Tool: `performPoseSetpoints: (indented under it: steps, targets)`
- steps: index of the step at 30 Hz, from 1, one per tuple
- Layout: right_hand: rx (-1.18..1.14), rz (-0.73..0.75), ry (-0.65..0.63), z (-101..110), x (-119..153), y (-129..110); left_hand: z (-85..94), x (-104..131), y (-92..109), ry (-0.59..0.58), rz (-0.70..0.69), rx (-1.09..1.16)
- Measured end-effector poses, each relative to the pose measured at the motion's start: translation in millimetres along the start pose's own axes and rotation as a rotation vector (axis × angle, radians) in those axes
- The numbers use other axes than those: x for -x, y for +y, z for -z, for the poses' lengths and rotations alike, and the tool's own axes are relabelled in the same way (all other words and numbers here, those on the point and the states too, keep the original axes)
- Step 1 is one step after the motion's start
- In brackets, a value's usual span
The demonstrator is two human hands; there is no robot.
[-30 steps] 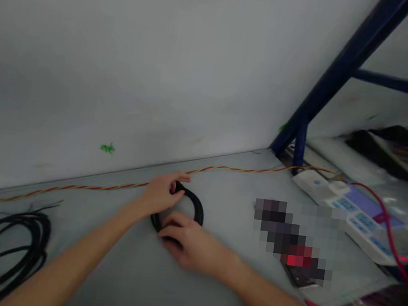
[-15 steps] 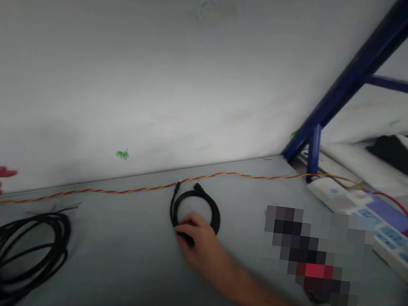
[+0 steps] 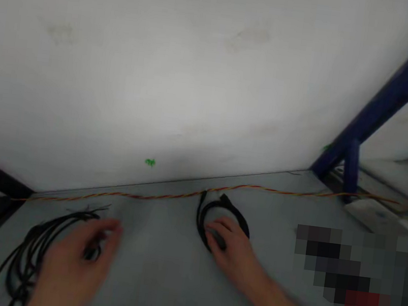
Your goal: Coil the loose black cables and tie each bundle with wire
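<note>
A small coil of black cable (image 3: 244, 223) lies on the grey surface near the wall, its two connector ends pointing at the wall. My right hand (image 3: 232, 246) is closed on the near side of this coil. My left hand (image 3: 77, 256) is over a larger, looser coil of black cable (image 3: 22, 269) at the left, hiding part of it. Its thumb and fingers curve with a gap between them, and nothing shows in its grasp. Loose thin wire ends stick out past the top of the larger coil.
A twisted red and yellow wire (image 3: 169, 196) runs along the foot of the white wall (image 3: 197, 83). Blue metal frame legs (image 3: 380, 110) stand at the right, beside a white power strip (image 3: 378, 214). A blurred-out dark and red item lies at lower right.
My left hand has come in from the left edge to over the larger coil. My right hand stays on the small coil. The view has shifted left, showing a dark bar at the left.
</note>
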State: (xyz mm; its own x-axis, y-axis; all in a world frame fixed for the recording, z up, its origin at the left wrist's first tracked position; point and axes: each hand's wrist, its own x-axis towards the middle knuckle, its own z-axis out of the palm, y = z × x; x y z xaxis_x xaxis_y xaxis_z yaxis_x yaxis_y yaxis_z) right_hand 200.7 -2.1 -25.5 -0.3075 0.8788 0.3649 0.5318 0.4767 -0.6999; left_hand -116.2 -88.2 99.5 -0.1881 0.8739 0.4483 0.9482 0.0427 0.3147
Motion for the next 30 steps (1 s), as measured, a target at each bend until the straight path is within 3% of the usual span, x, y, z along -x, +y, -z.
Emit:
performPoseSetpoints:
  steps: [2, 4, 6, 8, 16, 22, 30]
  targets:
    - [0.015, 0.003, 0.021, 1, -5, 7, -57.0, 9, 52, -0.16, -0.052, 0.042]
    - [0.001, -0.003, 0.019, 3, -10, 14, -105.7, 7, 92, -0.22, -0.018, 0.056]
    - [-0.017, -0.015, 0.011, 4, -15, 20, -139.4, -2, 114, -0.256, 0.038, 0.09]
    - [-0.022, -0.024, 0.003, 5, -21, 24, -157.9, -10, 121, -0.266, 0.053, 0.117]
    - [0.05, -0.021, -0.083, 7, -41, 29, -175.7, -13, 121, -0.272, 0.06, 0.203]
    - [0.135, -0.061, -0.094, 8, -44, 25, -190.0, -14, 116, -0.17, 0.08, 0.186]
    - [0.207, -0.099, -0.174, 12, -56, 19, -194.2, -10, 113, -0.173, 0.033, 0.236]
